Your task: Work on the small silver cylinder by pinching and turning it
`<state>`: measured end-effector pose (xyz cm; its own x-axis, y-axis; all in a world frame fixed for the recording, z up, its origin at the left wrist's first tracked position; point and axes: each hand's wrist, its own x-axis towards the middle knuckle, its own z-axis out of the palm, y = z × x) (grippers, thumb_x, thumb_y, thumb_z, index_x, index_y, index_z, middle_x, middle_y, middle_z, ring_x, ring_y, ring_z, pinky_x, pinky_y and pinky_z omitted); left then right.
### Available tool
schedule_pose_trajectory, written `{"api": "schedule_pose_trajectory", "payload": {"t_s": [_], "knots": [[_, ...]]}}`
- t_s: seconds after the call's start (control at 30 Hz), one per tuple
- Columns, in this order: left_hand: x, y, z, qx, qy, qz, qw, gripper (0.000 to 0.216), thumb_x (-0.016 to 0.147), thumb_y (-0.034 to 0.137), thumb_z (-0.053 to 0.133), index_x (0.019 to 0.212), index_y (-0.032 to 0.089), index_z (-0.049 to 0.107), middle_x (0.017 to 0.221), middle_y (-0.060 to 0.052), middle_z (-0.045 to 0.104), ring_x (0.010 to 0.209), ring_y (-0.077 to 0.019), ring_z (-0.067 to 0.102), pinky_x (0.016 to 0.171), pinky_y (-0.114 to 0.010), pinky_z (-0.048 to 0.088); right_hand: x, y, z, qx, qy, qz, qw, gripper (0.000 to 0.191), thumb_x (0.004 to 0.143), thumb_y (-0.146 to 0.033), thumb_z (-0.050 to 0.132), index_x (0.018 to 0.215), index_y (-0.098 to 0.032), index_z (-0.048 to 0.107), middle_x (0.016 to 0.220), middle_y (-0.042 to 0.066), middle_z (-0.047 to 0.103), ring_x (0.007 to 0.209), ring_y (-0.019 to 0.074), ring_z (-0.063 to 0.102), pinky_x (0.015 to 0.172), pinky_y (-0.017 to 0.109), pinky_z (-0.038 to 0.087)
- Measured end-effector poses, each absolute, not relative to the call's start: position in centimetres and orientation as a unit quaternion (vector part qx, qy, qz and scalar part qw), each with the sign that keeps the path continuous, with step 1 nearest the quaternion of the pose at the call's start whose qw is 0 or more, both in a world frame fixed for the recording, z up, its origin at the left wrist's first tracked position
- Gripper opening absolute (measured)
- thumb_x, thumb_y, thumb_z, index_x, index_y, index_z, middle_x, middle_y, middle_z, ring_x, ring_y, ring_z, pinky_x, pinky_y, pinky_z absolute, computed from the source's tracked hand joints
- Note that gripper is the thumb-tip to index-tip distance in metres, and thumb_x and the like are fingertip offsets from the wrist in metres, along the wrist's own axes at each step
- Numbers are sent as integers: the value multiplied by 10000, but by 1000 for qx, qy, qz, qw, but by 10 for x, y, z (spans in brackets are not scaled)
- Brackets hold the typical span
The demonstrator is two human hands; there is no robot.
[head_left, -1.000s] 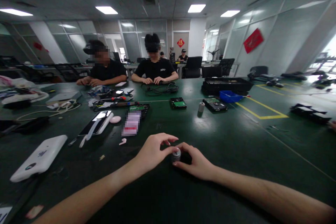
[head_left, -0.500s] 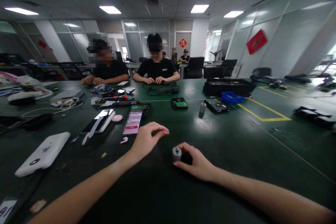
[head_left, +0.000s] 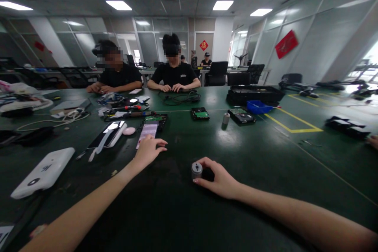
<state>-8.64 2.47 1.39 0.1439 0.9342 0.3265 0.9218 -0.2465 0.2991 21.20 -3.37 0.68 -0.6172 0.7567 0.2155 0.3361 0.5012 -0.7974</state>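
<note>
Right hand (head_left: 223, 179): you're pinching metal cylinder (head_left: 196, 171), likely dense, rigid, slick; sidewalls suiting hold. Left hand (head_left: 146, 151): you're holding it spread.

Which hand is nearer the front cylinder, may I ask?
Right: the right hand curls around the front cylinder; the left hand is apart, beyond it to the left.

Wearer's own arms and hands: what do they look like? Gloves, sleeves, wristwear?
The left hand and right hand are both ungloved. The left forearm and right forearm are bare, no sleeves in frame. No watch, bracelet, cable or marking visible.
</note>
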Motion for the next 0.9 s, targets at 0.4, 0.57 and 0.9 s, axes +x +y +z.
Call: {"api": "schedule_pose_trajectory", "payload": {"t_s": [0.4, 0.57, 0.9], "knots": [[-3, -44, 58, 772, 410, 380, 302, 202, 822, 249, 643, 896, 199, 462, 925, -41, 716, 904, -203, 679, 840, -341, 507, 211, -35, 8, -329, -824, 355, 293, 342, 786, -343, 688, 1071, -199, 567, 992, 28, 645, 920, 187, 606, 855, 332, 479], [10, -54, 54, 783, 389, 366, 319, 188, 839, 204, 619, 932, 206, 456, 921, -36, 715, 902, -197, 678, 825, -330, 511, 211, -34, 6, -336, -828, 345, 287, 327, 783, -348, 687, 1053, -203, 570, 964, 26, 641, 901, 191, 601, 836, 330, 483], [10, -53, 42, 789, 396, 365, 295, 340, 817, 240, 654, 1109, 205, 483, 1092, -80, 654, 998, -213, 632, 893, -372, 478, 212, -36, 4, -297, -811, 368, 345, 437, 802, -283, 654, 1186, -207, 461, 1096, 65, 601, 989, 193, 591, 908, 356, 474]]}}
